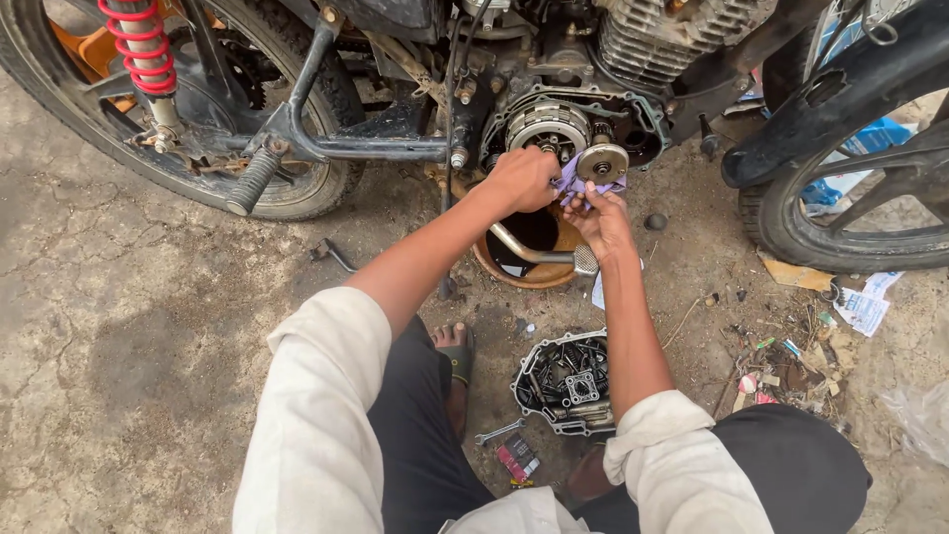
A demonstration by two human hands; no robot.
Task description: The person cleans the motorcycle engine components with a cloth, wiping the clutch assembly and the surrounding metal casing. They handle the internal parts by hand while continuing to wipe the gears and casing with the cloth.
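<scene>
Nearest, the removed engine cover [568,384] lies on the ground by a spanner [497,432]. Farther, above the oil pan [529,247], the right hand [600,220] pinches a soft, light purple rag [578,184] with its fingers; it looks easy to bunch anywhere. The left hand [522,178] curls closed at the open clutch [549,126], likely oily and slippery.

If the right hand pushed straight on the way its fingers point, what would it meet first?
Most likely the round metal disc on the open engine side, just beyond the purple cloth that the right hand holds up to it. Depth is hard to judge from the head view.
</scene>
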